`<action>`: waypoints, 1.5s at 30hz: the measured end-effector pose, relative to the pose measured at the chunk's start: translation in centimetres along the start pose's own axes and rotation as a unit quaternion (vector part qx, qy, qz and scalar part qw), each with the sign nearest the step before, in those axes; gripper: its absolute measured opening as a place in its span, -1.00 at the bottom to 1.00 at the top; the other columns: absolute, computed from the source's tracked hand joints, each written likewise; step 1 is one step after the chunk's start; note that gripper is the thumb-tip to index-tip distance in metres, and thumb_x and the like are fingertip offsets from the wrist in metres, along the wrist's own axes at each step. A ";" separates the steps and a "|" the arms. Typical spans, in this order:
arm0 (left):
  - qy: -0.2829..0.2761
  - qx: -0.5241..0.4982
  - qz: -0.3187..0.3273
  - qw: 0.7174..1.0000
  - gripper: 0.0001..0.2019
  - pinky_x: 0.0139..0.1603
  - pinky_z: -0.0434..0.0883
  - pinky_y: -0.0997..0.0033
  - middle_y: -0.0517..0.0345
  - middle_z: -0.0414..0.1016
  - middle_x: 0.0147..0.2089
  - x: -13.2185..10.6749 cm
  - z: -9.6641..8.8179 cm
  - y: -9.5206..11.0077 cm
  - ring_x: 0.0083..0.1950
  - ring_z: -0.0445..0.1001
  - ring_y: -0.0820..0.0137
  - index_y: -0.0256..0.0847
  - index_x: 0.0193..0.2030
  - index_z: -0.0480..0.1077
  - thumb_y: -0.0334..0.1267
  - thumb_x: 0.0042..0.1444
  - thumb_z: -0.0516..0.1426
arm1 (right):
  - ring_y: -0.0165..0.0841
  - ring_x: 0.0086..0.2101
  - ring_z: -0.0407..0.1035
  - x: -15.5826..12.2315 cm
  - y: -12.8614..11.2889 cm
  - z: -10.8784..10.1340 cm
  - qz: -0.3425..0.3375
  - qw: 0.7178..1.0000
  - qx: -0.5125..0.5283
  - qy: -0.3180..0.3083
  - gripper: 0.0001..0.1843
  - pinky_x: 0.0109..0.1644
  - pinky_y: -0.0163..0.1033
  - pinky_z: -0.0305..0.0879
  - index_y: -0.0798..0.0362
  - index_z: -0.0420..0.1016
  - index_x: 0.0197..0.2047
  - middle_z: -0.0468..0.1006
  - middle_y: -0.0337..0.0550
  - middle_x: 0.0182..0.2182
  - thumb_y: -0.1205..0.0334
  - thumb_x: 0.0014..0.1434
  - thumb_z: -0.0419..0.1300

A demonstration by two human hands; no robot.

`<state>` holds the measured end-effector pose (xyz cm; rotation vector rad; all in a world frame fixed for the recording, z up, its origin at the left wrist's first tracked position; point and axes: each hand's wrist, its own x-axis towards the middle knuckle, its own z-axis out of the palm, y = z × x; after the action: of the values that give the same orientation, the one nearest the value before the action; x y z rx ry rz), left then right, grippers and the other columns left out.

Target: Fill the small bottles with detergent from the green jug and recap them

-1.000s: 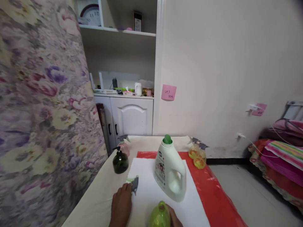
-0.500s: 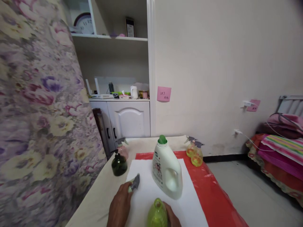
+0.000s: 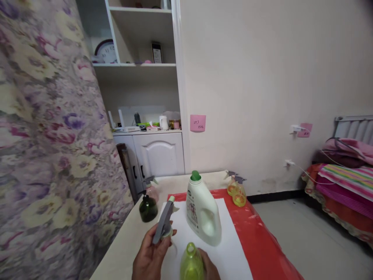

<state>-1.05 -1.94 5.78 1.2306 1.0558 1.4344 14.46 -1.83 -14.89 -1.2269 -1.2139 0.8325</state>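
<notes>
My left hand [image 3: 150, 256] is closed round a grey and pale green spray-trigger head [image 3: 164, 221], held up above the white sheet [image 3: 230, 249]. My right hand [image 3: 210, 267] grips a translucent green bottle [image 3: 190, 263] with an open neck, at the bottom edge of the view. Just behind them a white detergent jug [image 3: 202, 212] with a green cap stands on the sheet. Only part of my right hand shows behind the bottle.
A dark green pump bottle [image 3: 148, 207] and a pink spray bottle [image 3: 151, 188] stand at the table's left. Two yellow spray bottles [image 3: 237, 192] sit on the red cover [image 3: 262, 241]. A floral curtain [image 3: 43, 155] hangs left, a white cupboard [image 3: 159, 153] behind, a bed [image 3: 346, 182] right.
My left hand has lifted the spray head off the white sheet and raised it upright. The camera has tilted up, showing more of the shelves.
</notes>
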 end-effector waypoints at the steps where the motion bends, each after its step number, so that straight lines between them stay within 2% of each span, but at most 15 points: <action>1: 0.001 -0.009 0.000 1.000 -0.47 -0.14 0.46 0.51 0.14 0.64 -0.13 -0.4 0.3 0.2 -0.14 0.55 0.32 -0.11 0.03 0.39 0.03 -0.08 0.31 | 0.07 0.02 0.42 0.0 -0.5 -0.1 0.000 1.000 0.002 -0.010 0.09 0.13 0.00 0.32 -0.02 0.32 0.14 0.57 -0.01 0.02 -0.20 -0.51 0.43; 4: 0.012 -0.033 -0.001 0.999 -0.46 -0.16 0.46 0.52 0.14 0.66 -0.14 -1.3 1.4 0.8 -0.16 0.54 0.34 -0.11 0.02 0.40 0.04 -0.09 0.31 | 0.03 0.01 0.41 0.0 -2.0 -0.4 -0.010 0.999 0.026 -0.042 0.03 0.12 0.01 0.31 -0.01 0.29 0.14 0.56 -0.03 0.01 -0.01 -0.48 0.45; 8: 0.032 -0.076 0.011 0.997 -0.47 -0.12 0.44 0.53 0.15 0.65 -0.14 -2.0 2.4 1.6 -0.13 0.53 0.36 -0.11 -0.02 0.42 0.05 -0.12 0.33 | 0.00 -0.01 0.41 -0.2 -3.6 -0.6 -0.023 0.998 0.038 -0.048 -0.04 0.11 0.01 0.31 0.00 0.30 0.11 0.56 -0.05 -0.01 0.13 -0.45 0.44; 15: 0.013 -0.097 0.020 0.995 -0.50 -0.10 0.46 0.50 0.16 0.64 -0.14 -2.0 3.3 1.9 -0.10 0.54 0.34 -0.09 0.01 0.39 0.02 -0.06 0.31 | -0.03 0.00 0.41 -0.4 -4.2 -0.6 0.017 0.999 0.000 -0.037 -0.02 0.11 -0.06 0.32 0.02 0.31 0.13 0.56 -0.07 0.01 0.35 -0.47 0.43; 19: -0.002 -0.044 0.013 0.999 -0.49 -0.11 0.49 0.44 0.12 0.65 -0.15 -1.6 3.3 0.7 -0.12 0.57 0.28 -0.12 0.02 0.38 0.02 -0.05 0.30 | -0.04 -0.05 0.44 -0.4 -4.4 -0.6 0.017 0.999 -0.006 -0.026 -0.07 0.06 -0.08 0.35 -0.01 0.35 0.10 0.59 -0.11 -0.04 0.38 -0.45 0.41; 25: -0.053 -0.007 -0.027 0.998 -0.46 -0.07 0.53 0.30 0.02 0.64 -0.05 -1.1 3.0 -2.3 -0.02 0.59 0.13 -0.14 0.04 0.39 -0.01 -0.08 0.31 | -0.03 0.03 0.40 -0.5 -4.1 -0.6 0.015 0.999 -0.015 -0.029 -0.03 0.14 0.00 0.31 -0.04 0.31 0.13 0.56 -0.11 0.03 0.42 -0.46 0.41; 29: -0.079 0.059 -0.001 0.995 -0.58 -0.04 0.51 0.29 0.05 0.64 -0.07 -1.1 2.8 -4.3 0.00 0.57 0.11 -0.15 -0.06 0.48 -0.06 -0.07 0.30 | -0.01 0.11 0.35 -0.7 -4.4 -0.7 0.036 0.999 -0.034 -0.019 0.00 0.23 0.03 0.22 0.02 0.30 0.16 0.51 -0.03 0.10 0.46 -0.45 0.40; 32: -0.077 0.089 0.008 0.993 -0.62 0.00 0.49 0.25 0.04 0.64 -0.07 -1.0 2.6 -5.4 0.03 0.55 0.11 -0.15 -0.07 0.48 -0.09 -0.05 0.29 | 0.02 0.10 0.36 -0.8 -5.0 -0.9 0.012 1.000 -0.017 -0.021 -0.02 0.22 0.07 0.24 -0.02 0.31 0.16 0.53 -0.06 0.09 0.40 -0.43 0.41; 35: -0.074 0.092 0.008 0.993 -0.61 0.08 0.45 0.18 0.00 0.62 -0.02 -0.8 2.3 -6.5 0.06 0.53 0.09 -0.16 -0.08 0.47 -0.12 -0.07 0.29 | 0.05 0.08 0.38 -0.8 -5.6 -1.1 -0.017 1.000 0.004 -0.021 -0.05 0.21 0.10 0.26 -0.03 0.35 0.14 0.56 -0.08 0.07 0.32 -0.43 0.42; 39: -0.081 0.070 -0.014 0.994 -0.61 0.08 0.45 0.15 -0.01 0.63 -0.04 -0.6 2.3 -7.4 0.06 0.53 0.08 -0.16 -0.10 0.46 -0.11 -0.09 0.30 | 0.04 0.05 0.41 -0.7 -5.8 -1.2 -0.030 0.999 0.025 -0.027 -0.07 0.17 0.09 0.30 -0.04 0.37 0.12 0.58 -0.08 0.03 0.28 -0.44 0.43; 45: -0.079 0.049 -0.022 0.995 -0.63 0.09 0.46 0.17 -0.02 0.64 -0.03 -0.8 2.9 -7.7 0.06 0.54 0.10 -0.16 -0.13 0.46 -0.13 -0.11 0.32 | -0.01 0.03 0.43 -0.7 -5.4 -1.0 -0.011 0.999 0.034 -0.028 -0.04 0.15 0.01 0.33 -0.02 0.34 0.11 0.57 -0.09 0.02 0.50 -0.47 0.38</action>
<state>2.73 -1.17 -1.47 1.3580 1.0485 1.2425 14.62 -3.79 -9.74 -1.1385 -1.2328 0.8906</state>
